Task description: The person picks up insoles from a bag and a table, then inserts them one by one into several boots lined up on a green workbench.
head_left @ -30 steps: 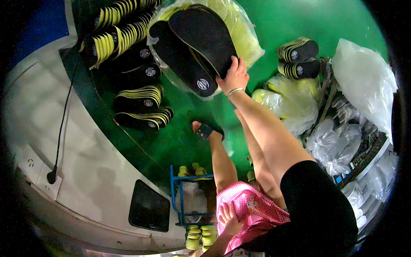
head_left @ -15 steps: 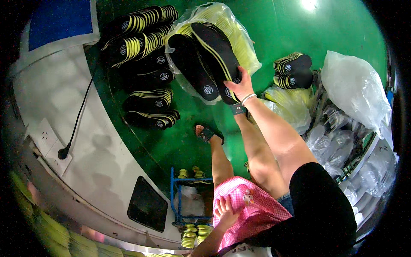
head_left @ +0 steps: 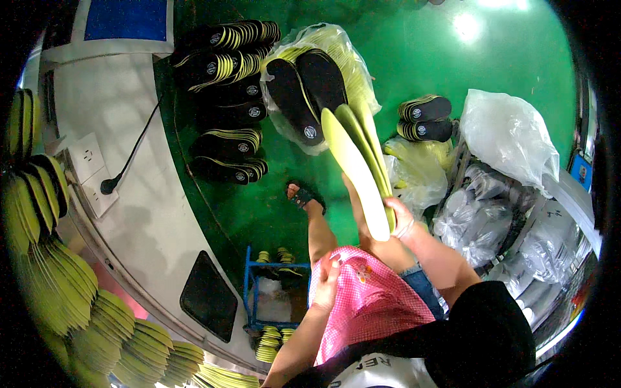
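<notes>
Head view, looking down on a glossy green floor. Right hand, centre right of the frame, is closed around the near end of a small fan of long yellow-green insoles, thumb side pressed along the edge; at least three show, pale undersides up, far tips pointing to upper centre. Left hand, lower centre, is over a pink-and-white gingham apron; nothing visible in it, and how far its fingers are spread cannot be told.

Beyond the held fan, upper centre: a clear plastic bag filled with yellow-green insoles, two black insoles lying on top, side by side. The fan's tips overlap their lower edge in the view; contact cannot be judged.

Upper left: rows of black-and-yellow insole stacks on the floor. Right of centre, two short black-topped insole stacks, just above a clear bag with yellow-green contents. Farther right, a puffed whitish plastic bag.

Lower left edge: fanned yellow-green insoles. White panel beside them carries a black power plug. Lower centre-left: blue metal frame.
</notes>
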`<state>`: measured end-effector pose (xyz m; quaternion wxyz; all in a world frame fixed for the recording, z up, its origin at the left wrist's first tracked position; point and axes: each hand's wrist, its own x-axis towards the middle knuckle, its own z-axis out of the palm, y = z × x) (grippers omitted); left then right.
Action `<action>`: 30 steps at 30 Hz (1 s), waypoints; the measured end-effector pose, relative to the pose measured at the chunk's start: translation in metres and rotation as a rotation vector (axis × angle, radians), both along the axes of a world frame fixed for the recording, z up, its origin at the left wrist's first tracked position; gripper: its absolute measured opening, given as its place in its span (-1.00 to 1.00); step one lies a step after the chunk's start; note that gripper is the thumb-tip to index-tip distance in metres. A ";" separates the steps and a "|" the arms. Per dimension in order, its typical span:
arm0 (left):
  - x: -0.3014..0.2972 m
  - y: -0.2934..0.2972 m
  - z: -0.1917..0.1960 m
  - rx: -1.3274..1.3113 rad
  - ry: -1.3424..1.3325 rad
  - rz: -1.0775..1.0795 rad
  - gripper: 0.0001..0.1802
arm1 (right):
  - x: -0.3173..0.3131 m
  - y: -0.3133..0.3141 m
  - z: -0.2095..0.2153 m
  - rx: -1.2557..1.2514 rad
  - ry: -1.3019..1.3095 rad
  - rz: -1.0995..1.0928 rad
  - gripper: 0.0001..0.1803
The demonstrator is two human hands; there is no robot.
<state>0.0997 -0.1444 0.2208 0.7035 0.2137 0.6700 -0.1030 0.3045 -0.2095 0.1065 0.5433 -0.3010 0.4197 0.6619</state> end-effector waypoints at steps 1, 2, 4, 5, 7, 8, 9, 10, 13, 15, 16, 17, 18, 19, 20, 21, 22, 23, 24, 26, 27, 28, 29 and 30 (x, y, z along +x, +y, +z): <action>0.012 0.008 0.002 -0.003 -0.054 0.060 -0.31 | -0.004 0.000 0.008 0.002 -0.024 -0.036 -0.61; 0.020 0.011 0.005 0.028 -0.084 0.065 -0.35 | -0.005 0.001 0.012 0.003 -0.045 -0.070 -0.61; 0.020 0.007 0.005 0.060 -0.110 0.071 -0.38 | -0.006 -0.002 -0.014 -0.039 -0.221 0.052 -0.53; 0.011 -0.002 0.002 0.102 -0.128 -0.032 -0.40 | -0.002 0.003 -0.034 -0.059 -0.316 0.100 -0.47; -0.010 -0.012 0.002 0.129 -0.055 -0.232 -0.46 | 0.009 0.053 -0.052 -0.102 -0.571 0.126 -0.35; -0.028 -0.026 -0.002 0.139 -0.003 -0.304 -0.46 | 0.015 0.072 -0.070 -0.128 -0.708 0.157 -0.32; -0.052 -0.043 -0.010 0.151 0.050 -0.375 -0.46 | 0.021 0.090 -0.092 -0.154 -0.844 0.187 -0.28; -0.076 -0.061 -0.014 0.181 0.072 -0.458 -0.45 | 0.026 0.102 -0.125 -0.129 -0.969 0.237 -0.24; -0.088 -0.065 -0.022 0.293 0.135 -0.699 -0.47 | 0.036 0.131 -0.208 -0.377 -1.479 0.721 -0.12; -0.089 -0.064 -0.025 0.321 0.151 -0.787 -0.48 | 0.031 0.138 -0.236 -0.390 -1.470 1.001 -0.11; -0.088 -0.064 -0.028 0.325 0.170 -0.844 -0.48 | 0.028 0.140 -0.242 -0.399 -1.480 0.976 -0.09; -0.086 -0.063 -0.034 0.323 0.174 -0.843 -0.48 | 0.029 0.141 -0.247 -0.411 -1.493 0.948 -0.07; -0.077 -0.060 -0.037 0.309 0.189 -0.837 -0.49 | 0.031 0.143 -0.249 -0.410 -1.608 0.887 -0.08; -0.069 -0.059 -0.038 0.301 0.201 -0.829 -0.49 | 0.035 0.142 -0.246 -0.415 -1.651 0.876 -0.11; -0.067 -0.061 -0.040 0.330 0.186 -0.815 -0.50 | 0.038 0.140 -0.238 -0.390 -1.660 0.835 -0.14; -0.068 -0.062 -0.032 0.332 0.193 -0.798 -0.50 | 0.035 0.135 -0.219 -0.358 -1.661 0.801 -0.17; -0.071 -0.060 -0.018 0.308 0.195 -0.758 -0.51 | 0.029 0.120 -0.208 -0.356 -1.704 0.736 -0.22; -0.068 -0.062 -0.014 0.303 0.203 -0.697 -0.52 | 0.033 0.109 -0.196 -0.276 -1.604 0.681 -0.23; -0.072 -0.063 -0.010 0.289 0.180 -0.588 -0.55 | 0.030 0.108 -0.161 -0.185 -1.435 0.598 -0.22; -0.076 -0.064 0.000 0.356 0.177 -0.555 -0.55 | 0.025 0.095 -0.094 0.023 -1.097 0.550 -0.25; -0.070 -0.055 0.012 0.314 0.208 -0.583 -0.53 | 0.021 0.084 -0.059 0.080 -1.014 0.551 -0.29; -0.081 -0.066 0.023 0.321 0.256 -0.615 -0.54 | 0.013 0.080 -0.013 0.053 -0.853 0.744 -0.33; -0.083 -0.080 0.033 0.328 0.301 -0.641 -0.55 | 0.011 0.057 0.004 0.137 -0.813 0.874 -0.39; -0.073 -0.083 0.051 0.350 0.359 -0.643 -0.53 | 0.015 0.048 0.039 0.177 -0.672 1.009 -0.32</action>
